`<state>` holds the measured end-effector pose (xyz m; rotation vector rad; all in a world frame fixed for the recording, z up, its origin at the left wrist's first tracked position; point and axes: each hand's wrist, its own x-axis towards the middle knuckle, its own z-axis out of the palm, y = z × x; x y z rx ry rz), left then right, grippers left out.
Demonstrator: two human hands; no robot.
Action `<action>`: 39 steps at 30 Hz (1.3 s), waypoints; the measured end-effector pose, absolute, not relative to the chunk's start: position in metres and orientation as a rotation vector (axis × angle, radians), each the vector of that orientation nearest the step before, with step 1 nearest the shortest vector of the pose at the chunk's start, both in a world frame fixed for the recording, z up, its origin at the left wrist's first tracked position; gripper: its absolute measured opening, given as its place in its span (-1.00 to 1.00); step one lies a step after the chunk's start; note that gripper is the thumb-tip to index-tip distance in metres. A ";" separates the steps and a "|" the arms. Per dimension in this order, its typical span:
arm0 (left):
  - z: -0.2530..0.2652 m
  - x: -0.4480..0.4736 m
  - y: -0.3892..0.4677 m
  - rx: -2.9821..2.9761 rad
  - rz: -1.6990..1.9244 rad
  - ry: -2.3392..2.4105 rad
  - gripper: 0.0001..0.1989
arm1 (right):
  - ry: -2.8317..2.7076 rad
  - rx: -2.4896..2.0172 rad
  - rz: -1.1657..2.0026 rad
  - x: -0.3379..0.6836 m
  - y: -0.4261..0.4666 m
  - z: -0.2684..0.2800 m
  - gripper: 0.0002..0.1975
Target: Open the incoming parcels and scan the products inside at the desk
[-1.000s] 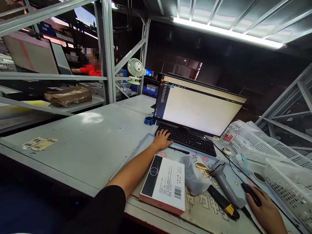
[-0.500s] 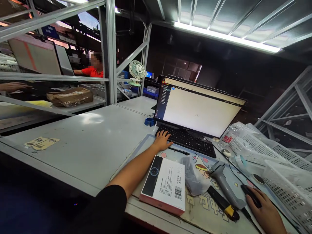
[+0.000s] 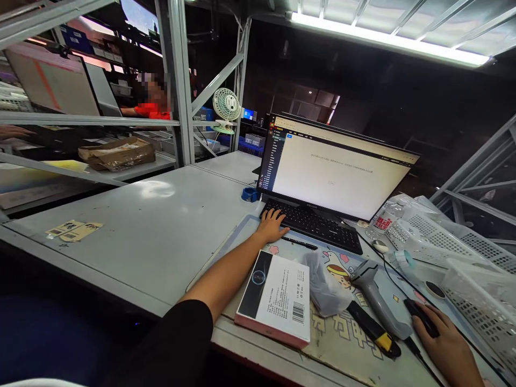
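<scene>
My left hand (image 3: 271, 226) rests with spread fingers on the left end of a black keyboard (image 3: 322, 228). At the lower right, my right hand (image 3: 445, 338) is wrapped over a black computer mouse (image 3: 423, 318). Behind the keyboard stands a monitor (image 3: 334, 166) showing a mostly white page with a line of small text. A white box (image 3: 278, 301) with a dark band and a barcode lies beside my left forearm. Between the box and my right hand are a clear plastic bag (image 3: 328, 287), a grey barcode scanner (image 3: 379, 301) and a black and yellow box cutter (image 3: 374, 330).
White perforated baskets (image 3: 471, 290) line the right side, near a roll of tape (image 3: 403, 262). Paper labels (image 3: 74, 231) lie on the table's left. A small fan (image 3: 226, 105) is clipped to the metal frame (image 3: 181, 80). Beyond it sits a person in red (image 3: 155, 110).
Small text has appeared on the monitor's white page. The whole view has shifted slightly; both hands stay on the keyboard and the mouse.
</scene>
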<state>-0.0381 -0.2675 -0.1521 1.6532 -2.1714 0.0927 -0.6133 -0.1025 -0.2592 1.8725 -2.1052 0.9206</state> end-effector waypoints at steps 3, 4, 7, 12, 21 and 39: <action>-0.152 -0.038 -0.268 1.655 0.095 -2.170 -0.30 | -2.121 1.865 0.917 -0.611 -0.100 -0.257 -0.35; -0.152 -0.038 -0.268 1.656 0.095 -2.170 -0.30 | -2.126 1.864 0.913 -0.611 -0.100 -0.257 -0.34; -0.153 -0.038 -0.268 1.659 0.096 -2.169 -0.31 | -2.140 1.856 0.909 -0.612 -0.101 -0.256 -0.33; -0.153 -0.038 -0.268 1.656 0.092 -2.167 -0.29 | -2.201 1.873 0.916 -0.610 -0.099 -0.252 -0.31; -0.152 -0.038 -0.268 1.662 0.083 -2.166 -0.30 | -2.196 1.867 0.954 -0.609 -0.098 -0.251 -0.35; -0.153 -0.038 -0.270 1.671 0.096 -2.163 -0.30 | -2.154 1.863 0.917 -0.607 -0.100 -0.253 -0.33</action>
